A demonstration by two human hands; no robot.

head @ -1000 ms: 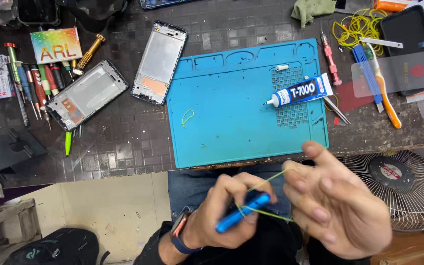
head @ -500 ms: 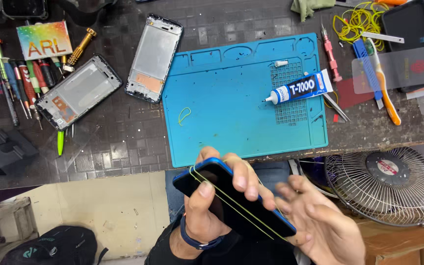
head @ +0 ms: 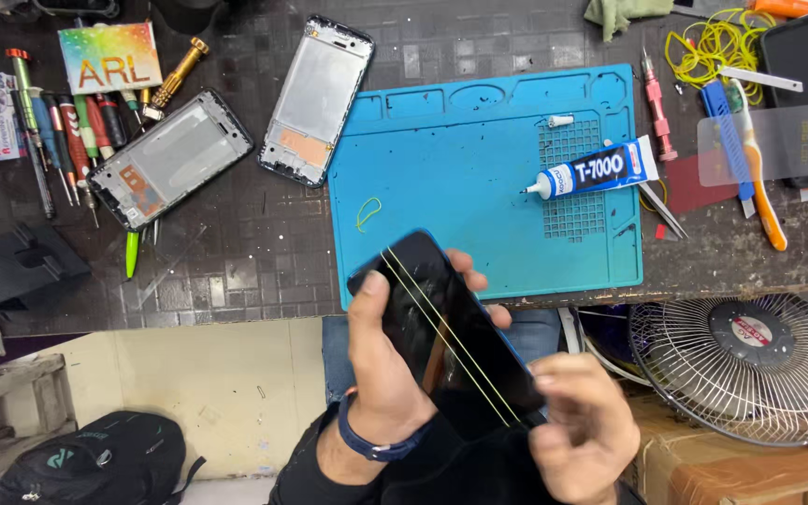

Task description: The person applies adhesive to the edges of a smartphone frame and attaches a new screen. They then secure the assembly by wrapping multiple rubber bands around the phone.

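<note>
Below mat edge | phone [head: 446, 337] diagonal, top up-left | left hand [head: 385, 374] fingers grip phone | right hand [head: 582, 430] fingers grip lower end

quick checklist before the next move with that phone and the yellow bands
1. Left hand has a grip on the phone, thumb on the glass, fingers behind: ok.
2. Two yellow rubber bands run lengthwise over the screen, roughly parallel: ok.
3. Right hand at the phone's lower end: blurred, its grip cannot tell.
4. Bands seated around the far top edge: cannot tell.
5. Glue tube on the blue mat: its cap lies apart, nozzle open: not ok.
6. Phone held off the bench edge, above the lap: not ok if it slips.
</note>
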